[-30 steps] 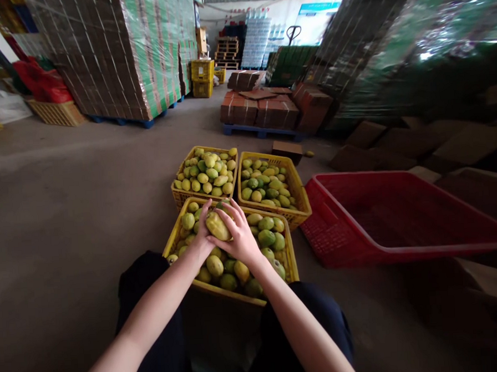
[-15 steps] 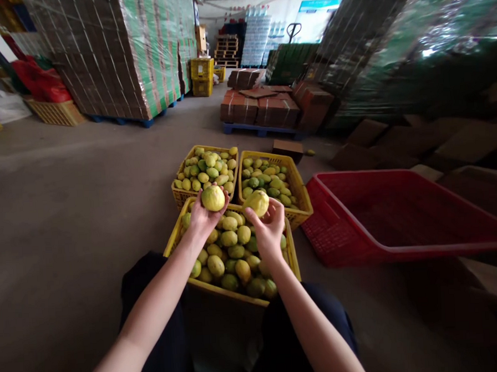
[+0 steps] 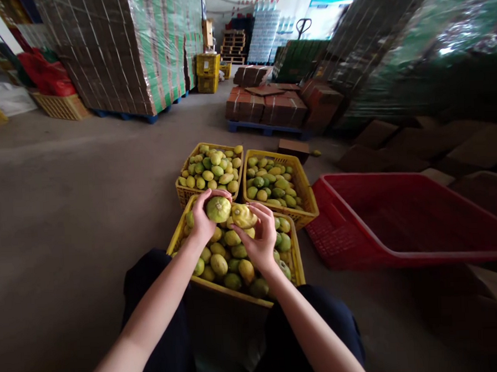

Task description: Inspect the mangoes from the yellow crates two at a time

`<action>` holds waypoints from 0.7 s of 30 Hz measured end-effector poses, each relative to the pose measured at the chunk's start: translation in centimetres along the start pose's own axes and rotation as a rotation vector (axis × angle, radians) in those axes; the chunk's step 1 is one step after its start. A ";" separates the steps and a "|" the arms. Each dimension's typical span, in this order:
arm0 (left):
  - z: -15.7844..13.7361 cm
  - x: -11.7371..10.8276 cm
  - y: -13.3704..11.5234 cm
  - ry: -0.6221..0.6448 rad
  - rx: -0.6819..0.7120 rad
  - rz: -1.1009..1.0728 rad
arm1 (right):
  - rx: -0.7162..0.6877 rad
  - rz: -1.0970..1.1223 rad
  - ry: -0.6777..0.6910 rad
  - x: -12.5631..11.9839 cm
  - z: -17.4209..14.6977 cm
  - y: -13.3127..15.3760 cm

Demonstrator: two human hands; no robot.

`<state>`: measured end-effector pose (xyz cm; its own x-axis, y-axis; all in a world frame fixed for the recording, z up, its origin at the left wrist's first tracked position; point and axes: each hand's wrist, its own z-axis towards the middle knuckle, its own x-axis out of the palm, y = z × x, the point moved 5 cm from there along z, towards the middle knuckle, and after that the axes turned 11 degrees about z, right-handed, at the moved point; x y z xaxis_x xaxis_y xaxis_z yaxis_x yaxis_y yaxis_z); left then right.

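Note:
My left hand (image 3: 204, 219) is closed round a greenish-yellow lemon (image 3: 218, 210), its stem end facing me. In my right hand (image 3: 261, 230) is a knobbly yellow lemon (image 3: 243, 215), gripped between thumb and fingers. The two lemons are side by side, close together or touching. Both hands are above the near yellow crate (image 3: 233, 295), which is full of yellow and green lemons (image 3: 219, 264). Behind it stand two more yellow crates of lemons, the back left crate (image 3: 185, 194) heaped and the back right crate (image 3: 310, 205) less full.
A large red crate (image 3: 343, 247) stands to the right. Flattened cardboard (image 3: 374, 135) lies beyond it, and a small brown box (image 3: 294, 148) is behind the yellow crates. Farther back are a pallet of bundled cardboard (image 3: 284, 109) and tall wrapped stacks (image 3: 100, 55).
My hands have drawn together, the right moving left and slightly down. Both lemons have turned, and their ends now show. The view has shifted slightly.

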<state>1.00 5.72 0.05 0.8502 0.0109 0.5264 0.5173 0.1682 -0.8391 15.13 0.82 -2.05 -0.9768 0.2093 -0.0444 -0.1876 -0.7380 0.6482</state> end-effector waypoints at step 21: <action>-0.8 -0.9 3.6 -0.106 -0.720 -0.106 | 0.878 0.492 -0.224 0.2 -0.5 -4.7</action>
<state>2.20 5.52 -3.53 0.7967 0.1317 0.5899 0.5633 -0.5154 -0.6458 15.78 4.03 -5.52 -0.8665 0.1922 0.4606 0.4573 -0.0642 0.8870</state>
